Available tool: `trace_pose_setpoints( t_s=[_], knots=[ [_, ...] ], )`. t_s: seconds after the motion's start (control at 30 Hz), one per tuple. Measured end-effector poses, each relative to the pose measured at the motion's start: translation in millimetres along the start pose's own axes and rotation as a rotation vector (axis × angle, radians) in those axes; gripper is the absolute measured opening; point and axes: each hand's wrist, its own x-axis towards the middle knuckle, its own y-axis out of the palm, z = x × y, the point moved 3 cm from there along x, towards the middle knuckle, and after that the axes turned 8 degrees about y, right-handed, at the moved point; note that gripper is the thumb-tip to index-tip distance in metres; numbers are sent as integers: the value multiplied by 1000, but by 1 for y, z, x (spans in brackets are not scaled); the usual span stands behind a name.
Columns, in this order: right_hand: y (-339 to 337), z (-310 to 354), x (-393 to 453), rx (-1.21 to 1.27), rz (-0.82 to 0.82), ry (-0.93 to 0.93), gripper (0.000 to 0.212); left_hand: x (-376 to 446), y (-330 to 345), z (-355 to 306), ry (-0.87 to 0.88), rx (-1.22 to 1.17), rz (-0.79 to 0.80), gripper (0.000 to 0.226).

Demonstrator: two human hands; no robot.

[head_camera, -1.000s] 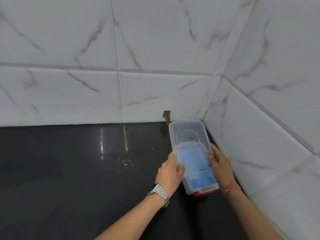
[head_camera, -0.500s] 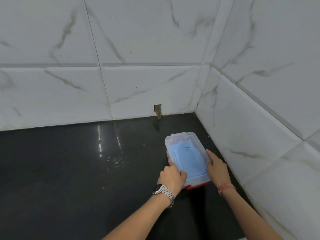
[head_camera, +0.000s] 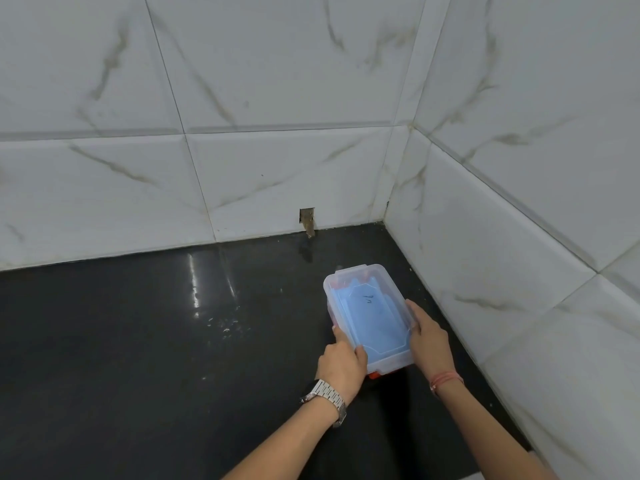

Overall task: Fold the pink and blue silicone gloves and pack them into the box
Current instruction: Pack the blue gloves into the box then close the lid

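With my left hand [head_camera: 341, 367] and right hand [head_camera: 429, 341] gripping the lidded box [head_camera: 369, 317] of gloves, resting on the bench [head_camera: 138, 341] by the right wall, I'd press its lid evenly until it seats.

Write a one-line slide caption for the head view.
Both hands, left and right, grip the lidded clear box holding a blue glove on the dark counter.

A: Where is the box [head_camera: 349, 285] sitting?
B: On the counter [head_camera: 138, 341], near the right wall [head_camera: 519, 220], with the glove [head_camera: 367, 313] lying inside.
A: And the hands?
B: The left hand [head_camera: 341, 367] is flanking its left side, the right hand [head_camera: 429, 341] its right.
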Motion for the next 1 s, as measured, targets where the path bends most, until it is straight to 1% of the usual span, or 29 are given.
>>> trace_pose_setpoints(
  t_s=[0.07,0.17,0.3,0.4,0.5,0.57,0.63,0.73,0.77,0.8,0.83,0.9,0.97,1.0],
  knots=[
    [1,-1,1,1,3,-7,39,1,1,3,-4,-101,28,54],
    [2,-2,1,10,3,-23,37,0,1,6,-23,-347,77,45],
    [6,3,0,33,-4,-41,28,-2,-1,9,-107,-643,112,41],
    [8,5,2,47,-3,-45,25,0,-3,9,-175,-723,113,38],
    [9,7,6,2,-3,-50,26,2,0,11,-197,-713,80,39],
    [8,7,7,12,3,-37,26,2,2,12,-197,-673,42,39],
    [8,8,7,11,18,-34,24,2,0,14,-206,-634,7,48],
    [6,8,6,58,48,-29,29,6,-15,18,-128,-531,-88,84],
    [7,8,5,67,68,-28,31,8,-23,20,-91,-460,-138,94],
    [9,8,4,70,94,-22,34,10,-31,21,-63,-357,-192,99],
    [11,8,3,56,118,-24,36,12,-40,22,-49,-228,-239,101],
    [14,9,3,48,178,-27,36,14,-56,25,2,82,-306,93],
    [18,14,3,-16,247,-67,38,20,-67,28,138,359,-345,80],
    [19,17,3,-43,277,-90,39,25,-71,28,211,436,-329,74]
  ],
)
